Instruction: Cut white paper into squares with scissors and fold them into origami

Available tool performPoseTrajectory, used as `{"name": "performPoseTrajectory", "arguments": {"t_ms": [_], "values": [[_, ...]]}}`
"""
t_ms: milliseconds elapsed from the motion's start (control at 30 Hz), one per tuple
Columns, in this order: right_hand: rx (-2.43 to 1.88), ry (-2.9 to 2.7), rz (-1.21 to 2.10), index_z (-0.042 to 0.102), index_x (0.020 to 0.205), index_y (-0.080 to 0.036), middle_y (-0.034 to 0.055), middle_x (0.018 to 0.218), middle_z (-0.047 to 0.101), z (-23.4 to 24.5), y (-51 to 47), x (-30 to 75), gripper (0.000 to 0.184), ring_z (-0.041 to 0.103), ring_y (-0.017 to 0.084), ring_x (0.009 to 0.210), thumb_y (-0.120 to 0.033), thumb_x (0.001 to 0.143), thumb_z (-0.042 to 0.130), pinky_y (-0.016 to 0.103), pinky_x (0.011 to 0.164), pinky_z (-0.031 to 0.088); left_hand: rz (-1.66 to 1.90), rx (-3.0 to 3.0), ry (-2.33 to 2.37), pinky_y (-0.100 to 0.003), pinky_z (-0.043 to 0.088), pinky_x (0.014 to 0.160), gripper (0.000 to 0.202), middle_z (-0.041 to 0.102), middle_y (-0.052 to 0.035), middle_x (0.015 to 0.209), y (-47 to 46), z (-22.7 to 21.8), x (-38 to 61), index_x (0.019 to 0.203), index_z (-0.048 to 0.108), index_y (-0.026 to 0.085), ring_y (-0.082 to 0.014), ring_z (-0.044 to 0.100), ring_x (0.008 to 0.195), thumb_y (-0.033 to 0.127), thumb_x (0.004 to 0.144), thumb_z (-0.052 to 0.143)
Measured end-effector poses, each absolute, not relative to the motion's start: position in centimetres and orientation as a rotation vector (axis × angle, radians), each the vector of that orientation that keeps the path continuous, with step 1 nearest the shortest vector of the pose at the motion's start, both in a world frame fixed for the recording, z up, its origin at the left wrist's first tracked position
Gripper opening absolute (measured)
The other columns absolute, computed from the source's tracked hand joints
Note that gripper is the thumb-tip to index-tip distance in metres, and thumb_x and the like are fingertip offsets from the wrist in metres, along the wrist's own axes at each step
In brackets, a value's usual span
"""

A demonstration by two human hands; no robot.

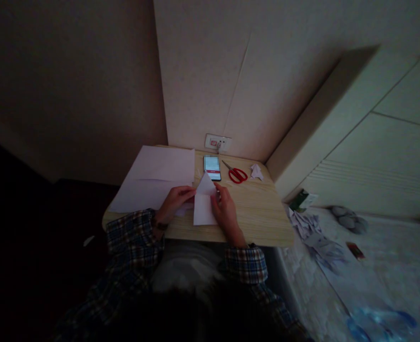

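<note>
Hands: left hand [174, 199] pinches, right hand [225, 209] grips a white, pointed paper sheet [203, 211]
Sheet: over the pale wooden table [263, 213], peak's folded, lower part square
Alongside: large white paper sheets [163, 164], unfolded
Far corner: small white folded-paper piece [256, 172], apparently finished

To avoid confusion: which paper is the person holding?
The pointed paper between left hand and right hand; flat sheets lie left, the small folded piece beside the scissors.

Paper [203, 209] before phone [212, 165], scissors [233, 169] right.
</note>
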State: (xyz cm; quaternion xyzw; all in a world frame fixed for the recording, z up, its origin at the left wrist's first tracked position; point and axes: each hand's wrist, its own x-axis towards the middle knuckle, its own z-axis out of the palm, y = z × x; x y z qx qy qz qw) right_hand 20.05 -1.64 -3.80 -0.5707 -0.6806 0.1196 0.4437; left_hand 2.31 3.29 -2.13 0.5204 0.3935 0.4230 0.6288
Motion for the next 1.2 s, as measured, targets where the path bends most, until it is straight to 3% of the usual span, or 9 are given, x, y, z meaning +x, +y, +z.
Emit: {"name": "performPoseTrajectory", "arguments": {"t_ms": [133, 233, 300, 433, 600, 833, 1000, 1200], "values": [[-1.443, -1.632, 0.286, 0.063, 0.110, -0.016, 0.0114, 0.096, 0.067, -4.1, -1.4, 20.7, 0.028, 0.062, 0.022, 0.083, -0.019, 0.092, 0.041, 0.035, 0.075, 0.051, 0.987, 1.163, 0.886, -0.029, 0.052, 0.070, 0.033, 0.074, -0.0023, 0.076, 3.3, -1.9, 2.4, 0.075, 0.071, 0.014, -0.0183, 0.065, 0.072, 0.041, 0.059, 0.080], [-1.437, -1.638, 0.289, 0.063, 0.111, -0.017, 0.0112, 0.097, 0.068, -4.3, -1.2, 20.7, 0.029, 0.063, 0.022, 0.082, -0.020, 0.092, 0.041, 0.034, 0.074, 0.052, 0.997, 1.149, 0.885, -0.030, 0.052, 0.070, 0.032, 0.074, -0.0023, 0.074, 3.3, -1.8, 2.4, 0.074, 0.071, 0.014, -0.0182, 0.065, 0.070, 0.041, 0.059, 0.080], [-1.418, -1.658, 0.295, 0.057, 0.123, -0.018, 0.0116, 0.102, 0.067, -4.4, -1.2, 20.5, 0.034, 0.062, 0.021, 0.083, -0.020, 0.093, 0.042, 0.034, 0.075, 0.052, 0.998, 1.147, 0.883, -0.029, 0.052, 0.069, 0.031, 0.073, -0.0020, 0.073, 3.3, -1.9, 2.4, 0.073, 0.071, 0.014, -0.0182, 0.065, 0.070, 0.041, 0.060, 0.079], [-1.359, -1.709, 0.297, 0.026, 0.147, -0.021, 0.0136, 0.122, 0.057, -4.1, -1.5, 20.2, 0.057, 0.061, 0.021, 0.093, -0.021, 0.093, 0.044, 0.035, 0.080, 0.053, 1.000, 1.146, 0.888, -0.028, 0.051, 0.067, 0.029, 0.071, -0.0008, 0.070, 3.2, -1.8, 2.4, 0.070, 0.070, 0.015, -0.0172, 0.063, 0.067, 0.041, 0.060, 0.079], [-1.305, -1.886, 0.323, 0.041, 0.141, -0.027, 0.0121, 0.130, 0.050, -3.7, -2.0, 19.7, 0.053, 0.054, 0.027, 0.114, -0.026, 0.090, 0.053, 0.042, 0.097, 0.048, 1.009, 1.141, 0.906, -0.025, 0.046, 0.059, 0.028, 0.067, 0.0016, 0.063, 3.1, -1.8, 2.4, 0.066, 0.067, 0.015, -0.0146, 0.059, 0.060, 0.040, 0.060, 0.078], [-1.343, -1.912, 0.329, 0.026, 0.148, -0.018, 0.0174, 0.128, 0.053, -3.6, -1.9, 19.6, 0.065, 0.053, 0.030, 0.115, -0.029, 0.090, 0.053, 0.046, 0.098, 0.046, 1.027, 1.160, 0.911, -0.023, 0.040, 0.053, 0.030, 0.065, 0.0021, 0.061, 3.3, -2.2, 2.8, 0.067, 0.067, 0.015, -0.0135, 0.056, 0.058, 0.042, 0.059, 0.078], [-1.366, -1.884, 0.324, 0.031, 0.145, -0.011, 0.0203, 0.128, 0.057, -3.8, -1.9, 19.8, 0.060, 0.056, 0.030, 0.115, -0.027, 0.090, 0.051, 0.046, 0.098, 0.047, 1.015, 1.185, 0.907, -0.024, 0.041, 0.056, 0.032, 0.066, 0.0012, 0.063, 3.2, -1.7, 2.8, 0.070, 0.070, 0.015, -0.0138, 0.057, 0.060, 0.043, 0.058, 0.079], [-1.403, -1.811, 0.314, 0.041, 0.140, -0.012, 0.0201, 0.128, 0.059, -4.0, -1.9, 19.9, 0.050, 0.058, 0.031, 0.114, -0.029, 0.094, 0.043, 0.047, 0.096, 0.047, 0.978, 1.214, 0.890, -0.027, 0.049, 0.066, 0.031, 0.072, -0.0022, 0.075, 3.0, -1.5, 2.5, 0.075, 0.071, 0.015, -0.0189, 0.063, 0.073, 0.040, 0.059, 0.079]]}}
